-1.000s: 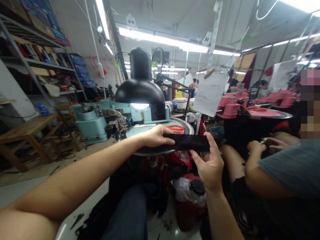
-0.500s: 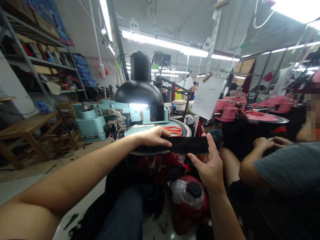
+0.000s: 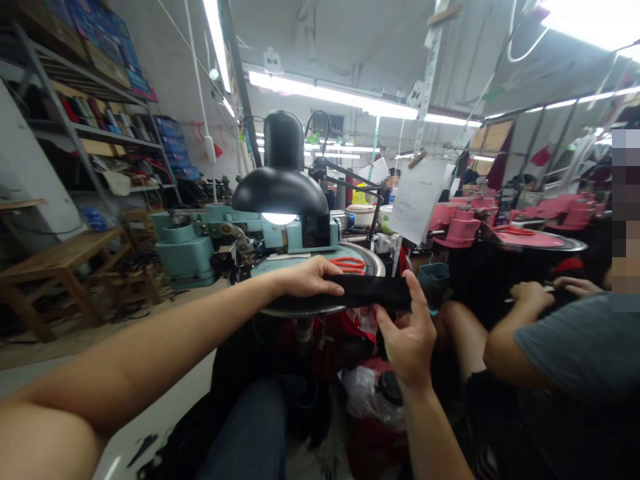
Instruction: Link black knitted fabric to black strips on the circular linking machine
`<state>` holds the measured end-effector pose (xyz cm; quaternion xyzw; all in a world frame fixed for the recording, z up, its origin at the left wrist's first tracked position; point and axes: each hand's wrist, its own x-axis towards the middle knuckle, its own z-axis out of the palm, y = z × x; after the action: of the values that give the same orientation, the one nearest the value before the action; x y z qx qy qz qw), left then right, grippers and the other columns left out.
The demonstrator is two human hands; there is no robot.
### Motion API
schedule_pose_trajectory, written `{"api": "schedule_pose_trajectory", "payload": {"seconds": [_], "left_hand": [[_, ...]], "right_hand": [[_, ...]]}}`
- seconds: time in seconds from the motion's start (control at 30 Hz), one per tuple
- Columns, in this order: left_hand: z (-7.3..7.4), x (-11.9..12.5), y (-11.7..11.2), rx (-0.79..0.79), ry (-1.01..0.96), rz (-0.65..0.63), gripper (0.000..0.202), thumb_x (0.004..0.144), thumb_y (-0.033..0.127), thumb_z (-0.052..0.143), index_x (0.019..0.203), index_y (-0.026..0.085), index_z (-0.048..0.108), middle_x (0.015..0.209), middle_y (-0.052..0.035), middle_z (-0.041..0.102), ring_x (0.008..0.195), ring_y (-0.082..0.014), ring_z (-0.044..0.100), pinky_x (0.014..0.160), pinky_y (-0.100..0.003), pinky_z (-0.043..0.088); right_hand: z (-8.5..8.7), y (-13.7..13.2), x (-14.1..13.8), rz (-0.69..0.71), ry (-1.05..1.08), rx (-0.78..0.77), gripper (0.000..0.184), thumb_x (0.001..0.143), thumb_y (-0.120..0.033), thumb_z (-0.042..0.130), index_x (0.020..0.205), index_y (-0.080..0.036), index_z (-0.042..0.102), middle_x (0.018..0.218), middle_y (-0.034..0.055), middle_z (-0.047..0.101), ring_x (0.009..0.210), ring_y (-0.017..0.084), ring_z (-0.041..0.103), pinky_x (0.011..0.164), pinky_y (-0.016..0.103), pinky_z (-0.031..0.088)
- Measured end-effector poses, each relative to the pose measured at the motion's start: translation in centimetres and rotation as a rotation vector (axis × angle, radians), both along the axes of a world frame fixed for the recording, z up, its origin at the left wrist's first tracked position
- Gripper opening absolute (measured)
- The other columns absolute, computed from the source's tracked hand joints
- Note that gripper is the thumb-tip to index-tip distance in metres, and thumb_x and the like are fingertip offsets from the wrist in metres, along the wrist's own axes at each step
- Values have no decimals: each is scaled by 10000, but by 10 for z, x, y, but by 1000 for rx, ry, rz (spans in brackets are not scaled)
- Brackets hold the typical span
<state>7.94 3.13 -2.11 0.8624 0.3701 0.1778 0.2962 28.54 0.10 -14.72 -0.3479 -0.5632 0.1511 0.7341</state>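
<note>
Black fabric strip (image 3: 367, 293): held across the front of the person's body, just over the near rim of the round machine table (image 3: 295, 311); from here I can't tell whether it touches the rim

Long axis: nearly level, running left to right across the table's front edge and dipping slightly toward the right

Left hand (image 3: 310, 277): at the strip's left end, nearer the table, with the fingers (image 3: 320, 275) together and laid over the black cloth; the thumb is out of sight, so the grip looks closed but can't be confirmed

Right hand (image 3: 410, 340): at the strip's right end, to the right of the table and closer to the person's lap, with the thumb (image 3: 383, 319) below the cloth and the index finger (image 3: 413, 288) upright against it, the two pinching it

Beyond the table: orange-handled scissors (image 3: 347, 265) lie on its teal top, out of reach of the strip, under a black desk lamp (image 3: 280, 190)

Left of the table: a pale teal industrial sewing machine (image 3: 185, 257) sits beside it

Right of the table: a co-worker in a grey T-shirt (image 3: 565, 347) works with their own hands (image 3: 545, 291), well apart from the strip
</note>
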Motion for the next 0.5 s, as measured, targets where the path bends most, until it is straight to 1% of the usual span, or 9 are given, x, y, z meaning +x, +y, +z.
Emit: {"api": "schedule_pose_trajectory", "payload": {"seconds": [0.07, 0.1, 0.13, 0.2, 0.23, 0.27, 0.3, 0.4, 0.5], "left_hand": [[6, 3, 1, -32, 49, 18, 349, 790, 335, 679, 1100, 181, 729, 1049, -24, 739, 936, -210, 663, 835, -249, 490], [9, 4, 1, -45, 70, 22, 372, 785, 305, 673, 1136, 188, 714, 1081, -24, 732, 944, -212, 661, 842, -254, 489], [11, 6, 0, -60, 87, 26, 388, 785, 285, 662, 1160, 196, 702, 1103, -22, 726, 948, -212, 659, 846, -256, 488], [14, 10, -3, -74, 94, 46, 372, 796, 290, 641, 1150, 194, 704, 1065, -19, 731, 908, -206, 662, 811, -252, 493], [13, 12, -5, -65, 87, 63, 353, 805, 310, 637, 1126, 186, 713, 1026, -19, 735, 879, -200, 662, 790, -248, 493], [12, 13, -7, -48, 77, 85, 338, 807, 331, 642, 1096, 178, 724, 987, -18, 737, 852, -195, 659, 770, -242, 491], [9, 15, -8, -29, 70, 106, 327, 802, 347, 655, 1065, 170, 734, 959, -17, 737, 834, -191, 654, 755, -237, 487], [2, 17, -8, 2, 62, 131, 308, 784, 365, 683, 991, 148, 752, 891, -18, 732, 788, -180, 637, 722, -230, 475], [-2, 17, -4, -23, 41, 108, 324, 780, 385, 690, 974, 133, 753, 840, -20, 727, 753, -176, 632, 709, -234, 477]], "right_hand": [[4, 5, -5, 56, -87, -22, 622, 804, -226, 673, 1408, -253, 524, 1401, 63, 588, 1219, 270, 614, 1070, 435, 489], [6, 6, -6, 110, -127, -33, 605, 804, -224, 658, 1397, -249, 538, 1408, 60, 582, 1248, 273, 593, 1088, 439, 471], [9, 7, -7, 175, -154, -43, 618, 806, -228, 650, 1411, -247, 521, 1445, 57, 546, 1296, 276, 551, 1111, 444, 443], [15, 7, -4, 288, -137, -62, 710, 823, -249, 649, 1488, -249, 401, 1541, 57, 421, 1382, 275, 452, 1149, 454, 391], [17, 6, -1, 316, -100, -66, 755, 831, -262, 654, 1517, -250, 339, 1570, 61, 369, 1398, 275, 429, 1153, 459, 384], [19, 6, 2, 334, -53, -70, 789, 834, -274, 663, 1533, -250, 296, 1582, 70, 344, 1395, 276, 433, 1145, 461, 395], [19, 5, 7, 349, -1, -80, 812, 831, -281, 677, 1538, -246, 277, 1578, 83, 349, 1375, 278, 461, 1127, 462, 420], [15, 2, 22, 386, 115, -125, 854, 790, -290, 739, 1524, -237, 306, 1539, 112, 414, 1306, 295, 540, 1065, 471, 488], [9, -1, 32, 379, 154, -133, 892, 753, -279, 781, 1517, -247, 323, 1533, 105, 426, 1316, 296, 529, 1084, 473, 468]]}}
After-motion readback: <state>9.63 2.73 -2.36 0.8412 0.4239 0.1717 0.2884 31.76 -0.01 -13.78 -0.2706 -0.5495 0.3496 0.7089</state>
